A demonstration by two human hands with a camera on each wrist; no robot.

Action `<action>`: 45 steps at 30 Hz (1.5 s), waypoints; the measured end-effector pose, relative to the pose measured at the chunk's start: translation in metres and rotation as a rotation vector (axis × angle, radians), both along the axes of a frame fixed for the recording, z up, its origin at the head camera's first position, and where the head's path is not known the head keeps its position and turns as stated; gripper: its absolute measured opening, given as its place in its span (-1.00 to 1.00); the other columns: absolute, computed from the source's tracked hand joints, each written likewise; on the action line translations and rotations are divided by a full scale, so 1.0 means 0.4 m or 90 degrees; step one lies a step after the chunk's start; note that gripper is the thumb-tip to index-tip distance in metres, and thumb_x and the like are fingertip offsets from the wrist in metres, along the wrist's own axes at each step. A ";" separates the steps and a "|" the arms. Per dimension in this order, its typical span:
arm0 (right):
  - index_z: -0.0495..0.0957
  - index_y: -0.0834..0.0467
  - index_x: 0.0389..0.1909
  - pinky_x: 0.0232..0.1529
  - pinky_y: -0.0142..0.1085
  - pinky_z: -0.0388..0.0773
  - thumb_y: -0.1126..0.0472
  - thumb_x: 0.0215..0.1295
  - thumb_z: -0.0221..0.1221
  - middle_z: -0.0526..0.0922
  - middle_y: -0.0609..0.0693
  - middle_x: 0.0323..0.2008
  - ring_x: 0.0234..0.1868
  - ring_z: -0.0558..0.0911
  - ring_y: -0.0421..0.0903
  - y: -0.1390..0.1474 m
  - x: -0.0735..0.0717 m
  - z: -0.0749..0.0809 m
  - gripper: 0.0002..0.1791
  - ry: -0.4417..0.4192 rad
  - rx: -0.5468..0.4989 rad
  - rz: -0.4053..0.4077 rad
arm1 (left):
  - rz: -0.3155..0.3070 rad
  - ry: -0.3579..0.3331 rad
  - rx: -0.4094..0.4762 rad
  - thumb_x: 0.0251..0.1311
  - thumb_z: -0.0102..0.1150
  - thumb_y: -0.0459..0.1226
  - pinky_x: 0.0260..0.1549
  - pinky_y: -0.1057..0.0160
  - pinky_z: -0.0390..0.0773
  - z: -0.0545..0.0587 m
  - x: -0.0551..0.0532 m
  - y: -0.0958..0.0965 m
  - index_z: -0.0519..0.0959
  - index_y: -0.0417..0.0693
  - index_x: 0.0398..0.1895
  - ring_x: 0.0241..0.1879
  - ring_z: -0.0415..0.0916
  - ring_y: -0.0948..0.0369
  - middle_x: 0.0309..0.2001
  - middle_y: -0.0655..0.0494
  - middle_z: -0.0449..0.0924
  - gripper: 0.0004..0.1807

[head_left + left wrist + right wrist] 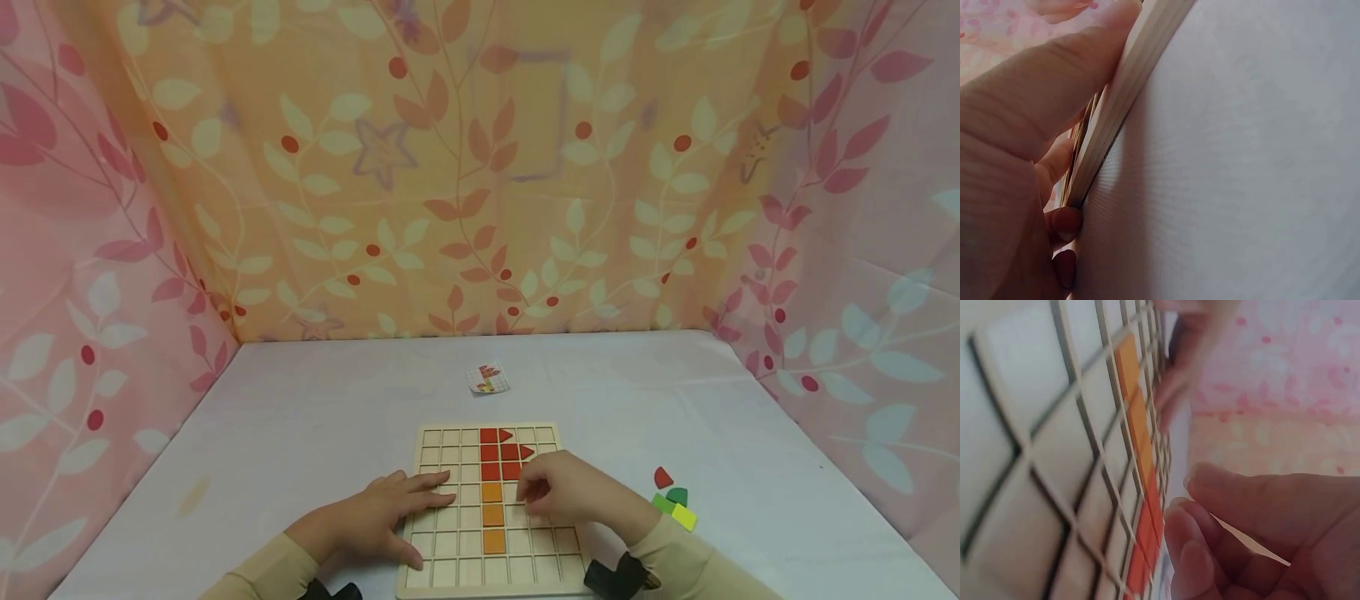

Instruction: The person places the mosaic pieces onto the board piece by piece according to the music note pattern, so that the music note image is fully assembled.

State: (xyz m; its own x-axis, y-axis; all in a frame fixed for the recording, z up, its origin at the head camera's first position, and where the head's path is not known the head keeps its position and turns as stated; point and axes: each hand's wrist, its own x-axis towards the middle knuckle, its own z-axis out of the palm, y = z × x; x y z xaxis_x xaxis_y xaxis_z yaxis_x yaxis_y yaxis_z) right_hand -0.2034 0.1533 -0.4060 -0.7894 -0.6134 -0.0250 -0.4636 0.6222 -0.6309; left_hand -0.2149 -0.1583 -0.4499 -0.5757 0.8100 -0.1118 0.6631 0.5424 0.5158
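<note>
On the left, my left hand [378, 510] lies spread, thumb on the left edge of the gridded board [491, 592]. Next come orange tiles [492, 516], their column running near to far, then red tiles [510, 452] on the far half. Just right of them, my right hand [573, 493], the nearer one, curls, fingertips close together; I can't tell whether they pinch anything. Farther right, loose pieces [677, 496] lie off the board.

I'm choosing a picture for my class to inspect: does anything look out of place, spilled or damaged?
Two things: a faint yellowish mark on the white cloth, left of the board, perhaps a stain; and a purple star outline on the curtain, unlike the printed leaves around it.
</note>
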 end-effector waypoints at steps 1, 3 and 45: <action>0.60 0.07 -0.50 -0.44 -0.43 0.44 0.34 0.03 0.27 0.51 -0.25 -0.53 -0.48 0.45 -0.33 0.015 -0.004 0.004 -0.91 -0.003 0.003 -0.013 | -0.001 -0.001 0.002 -0.08 0.09 0.28 0.07 -0.36 -0.03 0.000 0.000 0.000 0.13 0.43 0.35 0.31 -0.06 -0.20 0.43 0.25 -0.09 -0.16; 0.60 0.08 -0.48 -0.44 -0.40 0.44 0.34 0.04 0.26 0.51 -0.23 -0.54 -0.48 0.45 -0.28 0.045 -0.011 0.010 -0.91 -0.015 0.003 -0.042 | -0.003 0.000 0.003 -0.08 0.09 0.28 0.07 -0.37 -0.04 0.000 0.001 -0.001 0.12 0.42 0.35 0.31 -0.07 -0.21 0.43 0.24 -0.10 -0.16; 0.56 0.08 -0.49 -0.35 -0.23 0.51 0.47 -0.09 0.29 0.50 -0.05 -0.48 -0.41 0.42 -0.08 0.410 -0.041 -0.020 -0.77 -0.084 0.159 -0.313 | 0.009 0.023 -0.008 -0.11 0.08 0.31 0.07 -0.29 0.04 -0.007 0.002 0.004 0.11 0.46 0.35 0.28 0.01 -0.11 0.43 0.30 -0.10 -0.14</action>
